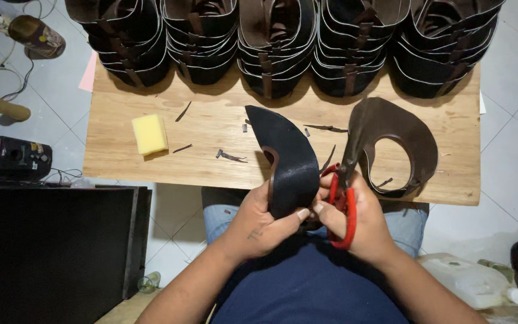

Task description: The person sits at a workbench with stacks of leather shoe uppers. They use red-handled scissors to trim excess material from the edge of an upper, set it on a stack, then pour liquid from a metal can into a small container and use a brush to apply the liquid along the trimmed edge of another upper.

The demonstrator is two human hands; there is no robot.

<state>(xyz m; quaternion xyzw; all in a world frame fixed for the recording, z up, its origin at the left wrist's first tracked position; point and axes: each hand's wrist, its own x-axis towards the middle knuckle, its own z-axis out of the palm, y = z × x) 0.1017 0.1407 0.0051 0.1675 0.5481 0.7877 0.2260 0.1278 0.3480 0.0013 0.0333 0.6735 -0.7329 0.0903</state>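
Black curved leather piece (286, 162) held upright, brown edge showing.

Stacks of leather pieces (277, 42) wall off the board's (211, 120) far edge; bare wood lies between the sponge (149, 134) and scattered scraps (230, 156); a brown piece (400, 129) fills the right.

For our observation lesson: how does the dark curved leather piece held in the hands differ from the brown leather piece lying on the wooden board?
The dark curved leather piece is held up and bent by the left hand; the brown leather piece lies flat on the wooden board. The held one looks near-black and matte, the lying one brown and slightly glossy. Both look like horseshoe-shaped cut-outs.
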